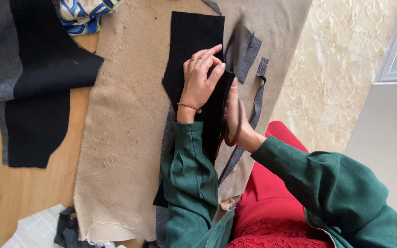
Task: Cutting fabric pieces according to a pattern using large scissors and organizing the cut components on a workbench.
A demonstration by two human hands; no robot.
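Left hand (200, 81) lies flat, fingers spread, pressing the black fabric piece (190, 50) onto the tan felt pad (125, 115) on the table (5, 193), apparently to keep it from shifting. Right hand (235, 117), at 4 o'clock of the left, is closed around red-handled scissors (233, 133) at the piece's edge. Two grey offcut strips (259, 92) lie at 3 o'clock. One larger dark cloth (37, 82) sits at 9 o'clock.

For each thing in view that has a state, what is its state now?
Black cloth: flat on the board, pressed by the left hand.
Left hand: open, palm down on the cloth.
Right hand: closed on scissors.
Scissors: blurred, at the cloth's edge.
Grey strip: cut off, lying loose.
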